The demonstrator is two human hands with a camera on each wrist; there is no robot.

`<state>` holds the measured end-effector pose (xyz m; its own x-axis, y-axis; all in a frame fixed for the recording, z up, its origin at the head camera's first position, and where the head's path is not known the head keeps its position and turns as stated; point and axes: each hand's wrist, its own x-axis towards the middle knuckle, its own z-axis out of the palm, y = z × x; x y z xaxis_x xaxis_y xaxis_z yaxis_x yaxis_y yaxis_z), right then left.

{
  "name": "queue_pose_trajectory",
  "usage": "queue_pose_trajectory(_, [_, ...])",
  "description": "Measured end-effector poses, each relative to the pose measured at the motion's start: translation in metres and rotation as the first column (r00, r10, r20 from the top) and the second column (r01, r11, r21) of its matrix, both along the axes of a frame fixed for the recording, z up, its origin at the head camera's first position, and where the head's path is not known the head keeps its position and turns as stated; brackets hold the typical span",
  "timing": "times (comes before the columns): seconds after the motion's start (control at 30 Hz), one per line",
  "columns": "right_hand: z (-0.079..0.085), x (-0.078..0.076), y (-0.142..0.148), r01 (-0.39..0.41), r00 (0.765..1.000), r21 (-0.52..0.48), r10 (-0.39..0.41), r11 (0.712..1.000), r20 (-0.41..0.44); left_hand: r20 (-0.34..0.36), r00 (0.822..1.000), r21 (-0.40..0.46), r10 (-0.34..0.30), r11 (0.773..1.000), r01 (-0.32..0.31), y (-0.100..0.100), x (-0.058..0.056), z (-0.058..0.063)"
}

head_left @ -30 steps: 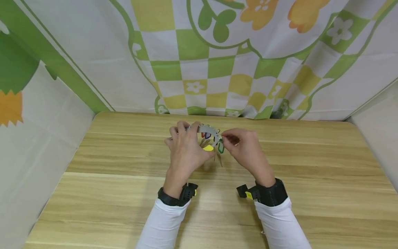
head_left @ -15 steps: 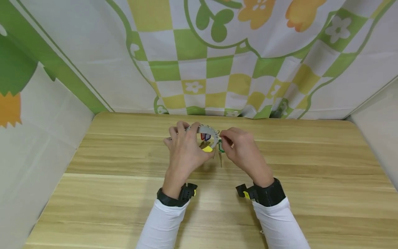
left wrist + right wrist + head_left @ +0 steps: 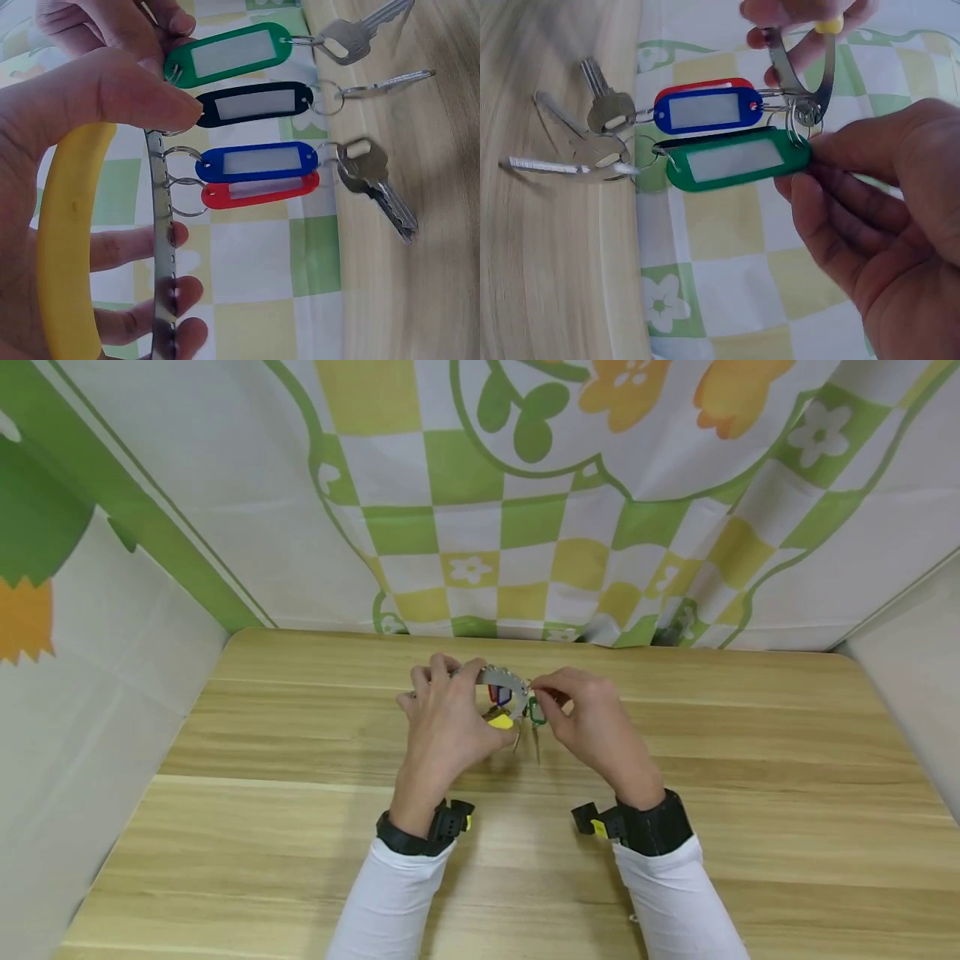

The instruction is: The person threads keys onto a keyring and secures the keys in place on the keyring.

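My left hand (image 3: pixel 446 718) grips a curved grey metal key holder (image 3: pixel 501 677) with small holes along its band and a yellow handle (image 3: pixel 71 247). Hanging from the band by split rings are a blue key tag (image 3: pixel 259 161), a red key tag (image 3: pixel 259 191) and a black key tag (image 3: pixel 255 103), with keys (image 3: pixel 367 165) dangling below. At the band's right end, my right hand (image 3: pixel 596 718) pinches the ring end of a green key tag (image 3: pixel 739 160) between thumb and fingers. A key (image 3: pixel 349 37) hangs from that tag. Fingertips partly hide where its ring meets the band.
Below both hands lies a light wooden table (image 3: pixel 300 860). Behind its far edge hangs a green, yellow and white checked cloth (image 3: pixel 465 527). A pale wall cloth (image 3: pixel 75 760) stands at the left. Each wrist wears a black camera strap (image 3: pixel 656 827).
Both hands stay nearly in place. The green tag has turned slightly and its key has swung a little; the holder's band has tilted slightly.
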<state>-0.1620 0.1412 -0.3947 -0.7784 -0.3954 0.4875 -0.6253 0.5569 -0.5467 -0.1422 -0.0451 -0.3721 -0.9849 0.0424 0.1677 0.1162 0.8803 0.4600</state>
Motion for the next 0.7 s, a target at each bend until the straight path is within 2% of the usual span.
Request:
queue_pose_trajectory(0.13, [0.0,-0.001,0.003,0.02,0.997,-0.059,-0.016,0.998,0.076,0.032,0.999,-0.002,0.025,1.0,-0.025,0.0,0.0,0.0])
queue_pose_trajectory(0.3, [0.0,-0.001,0.004,0.024,0.989,-0.062,-0.015,0.998,0.15,0.058,0.997,-0.003,0.045,0.999,-0.045,-0.001,0.0,0.001])
queue_pose_trajectory(0.43, [0.001,-0.001,0.0,0.068,0.979,-0.088,-0.05,0.994,0.197,0.061,0.997,-0.002,0.05,0.999,-0.05,-0.002,-0.001,0.002])
queue_pose_trajectory(0.53, [0.0,0.001,-0.004,0.113,0.978,-0.11,-0.091,0.987,0.186,0.049,0.997,0.001,0.053,0.999,-0.053,-0.001,-0.001,0.002])
queue_pose_trajectory(0.7, [-0.001,0.001,-0.01,0.16,0.986,-0.09,-0.155,0.983,0.065,0.015,0.999,0.002,0.048,0.999,-0.048,-0.001,0.0,0.001])
